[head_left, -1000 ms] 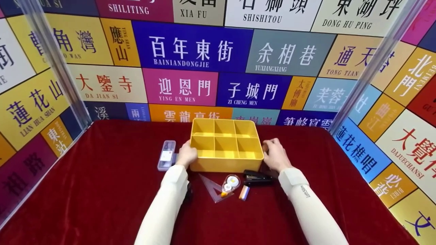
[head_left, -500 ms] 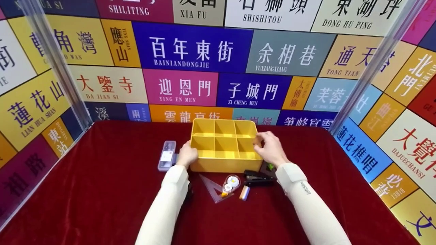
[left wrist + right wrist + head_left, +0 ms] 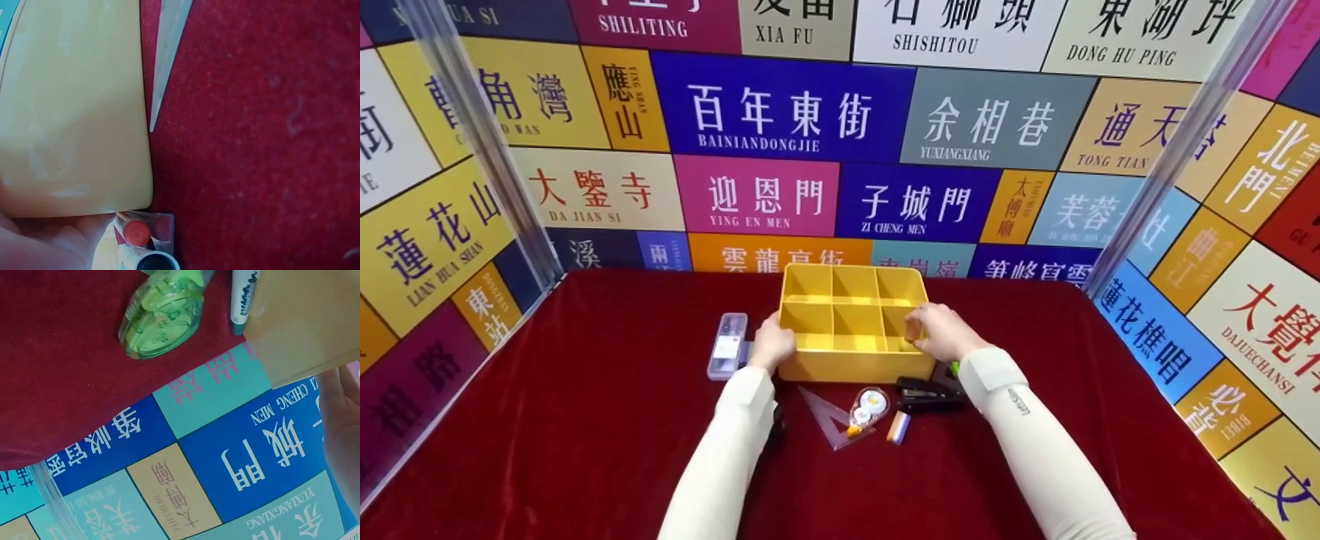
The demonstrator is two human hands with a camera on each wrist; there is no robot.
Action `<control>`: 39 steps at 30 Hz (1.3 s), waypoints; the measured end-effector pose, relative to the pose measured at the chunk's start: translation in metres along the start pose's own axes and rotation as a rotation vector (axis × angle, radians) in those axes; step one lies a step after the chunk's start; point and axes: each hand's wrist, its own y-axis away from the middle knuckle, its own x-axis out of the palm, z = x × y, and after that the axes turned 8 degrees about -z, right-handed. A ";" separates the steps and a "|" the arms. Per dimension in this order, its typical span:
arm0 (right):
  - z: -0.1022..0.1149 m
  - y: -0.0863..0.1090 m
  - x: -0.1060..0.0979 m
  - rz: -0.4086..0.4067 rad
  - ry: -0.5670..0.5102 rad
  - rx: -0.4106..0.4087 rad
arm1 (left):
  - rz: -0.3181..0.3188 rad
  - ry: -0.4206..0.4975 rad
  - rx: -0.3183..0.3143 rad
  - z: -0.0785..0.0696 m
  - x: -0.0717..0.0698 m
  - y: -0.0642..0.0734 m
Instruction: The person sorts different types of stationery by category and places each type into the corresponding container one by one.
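Observation:
A yellow organizer box (image 3: 855,366) with several compartments stands at the middle of the table. My left hand (image 3: 772,343) holds its left side, the thumb near the front corner; in the left wrist view, part of that hand (image 3: 50,244) lies against the box's side wall (image 3: 79,107). My right hand (image 3: 949,334) is at the front right compartment, fingers bent down inside it; whether they hold something small is hidden. In the right wrist view, that hand (image 3: 343,422) shows beside the box wall (image 3: 309,323).
In front lie a clear set square (image 3: 829,424), a correction tape (image 3: 870,405), an eraser (image 3: 898,427) and a black stapler (image 3: 930,395). A clear lidded case (image 3: 727,346) sits left. Right of the box are a green tape dispenser (image 3: 163,320) and a white marker (image 3: 243,298).
My right hand has moved from outside the box's right wall, up over the rim and into the front right compartment. The left hand stays at the box's left side.

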 end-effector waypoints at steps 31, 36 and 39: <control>0.010 -0.022 0.018 0.107 -0.098 0.078 | 0.012 0.007 -0.031 -0.004 0.000 0.001; 0.007 -0.025 0.024 0.081 -0.090 0.071 | 0.026 0.009 -0.076 -0.006 -0.003 0.000; 0.005 -0.025 0.025 0.061 -0.101 0.090 | 0.028 -0.012 -0.082 -0.009 -0.004 -0.003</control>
